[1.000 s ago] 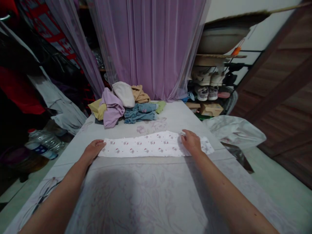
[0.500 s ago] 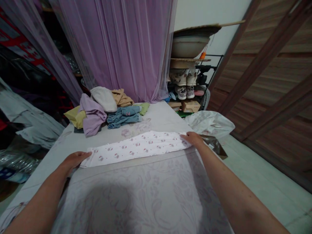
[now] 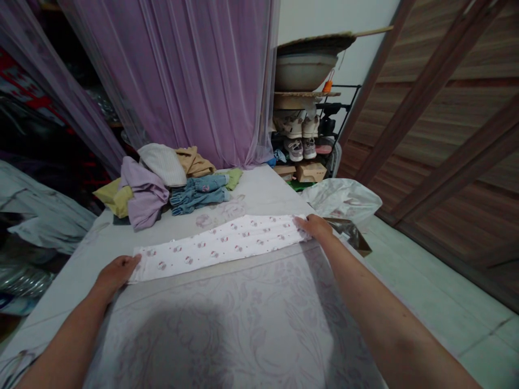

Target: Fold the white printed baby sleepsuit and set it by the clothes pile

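Note:
A pair of white pants (image 3: 219, 244) with a small red and grey print lies folded lengthwise into a long strip across the bed. My left hand (image 3: 119, 272) pinches its left end, thumb on top of the cloth. At the other end, my right hand (image 3: 316, 227) grips the cloth between thumb and fingers. The strip is stretched fairly flat between both hands, with slight wrinkles toward the right. Beneath it is a pale floral bedsheet (image 3: 259, 319).
Beyond the pants sits a clothes pile with a lilac garment (image 3: 144, 192), blue denim (image 3: 198, 194) and a white ribbed piece (image 3: 164, 165). A purple curtain (image 3: 194, 81) hangs behind. A shoe rack (image 3: 344, 105) and a plastic bag (image 3: 344, 199) are at right.
The view has shifted slightly, so most things appear a little further left. Both hands keep hold of the pants' ends, and the strip lies much as before.

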`<move>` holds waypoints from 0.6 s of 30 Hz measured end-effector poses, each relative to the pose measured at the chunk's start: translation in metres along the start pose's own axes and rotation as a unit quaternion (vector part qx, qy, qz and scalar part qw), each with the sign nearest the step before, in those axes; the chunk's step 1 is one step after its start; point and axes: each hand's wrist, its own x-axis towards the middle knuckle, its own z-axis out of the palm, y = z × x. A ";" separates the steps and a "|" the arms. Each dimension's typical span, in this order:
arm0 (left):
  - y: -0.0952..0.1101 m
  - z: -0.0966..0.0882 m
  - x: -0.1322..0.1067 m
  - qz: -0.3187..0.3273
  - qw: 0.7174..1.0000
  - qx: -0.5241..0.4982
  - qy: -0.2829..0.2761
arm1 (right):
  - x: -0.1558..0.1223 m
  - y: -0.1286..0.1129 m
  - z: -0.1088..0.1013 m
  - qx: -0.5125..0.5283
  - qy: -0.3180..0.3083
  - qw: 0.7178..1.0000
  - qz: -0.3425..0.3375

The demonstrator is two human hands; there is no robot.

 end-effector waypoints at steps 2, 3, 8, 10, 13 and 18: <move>0.004 -0.003 -0.002 0.006 1.000 0.001 -0.008 | 0.003 0.002 -0.002 0.009 -0.029 1.000 -0.001; 0.006 -0.004 -0.003 0.011 1.000 -0.009 -0.019 | 0.005 0.002 -0.003 0.015 -0.040 0.999 -0.005; 0.007 -0.003 -0.012 0.025 0.999 -0.024 -0.012 | 0.004 -0.004 -0.003 0.050 -0.044 0.997 -0.035; 0.005 0.002 -0.015 0.042 0.999 0.009 0.015 | 0.000 -0.009 -0.001 0.068 -0.041 0.996 -0.046; 0.003 0.007 -0.016 0.075 0.994 0.064 0.046 | -0.001 -0.012 -0.001 0.100 -0.040 0.992 -0.073; 0.004 0.008 -0.014 0.085 0.987 0.136 0.006 | 0.008 -0.003 -0.008 0.052 0.019 0.997 -0.056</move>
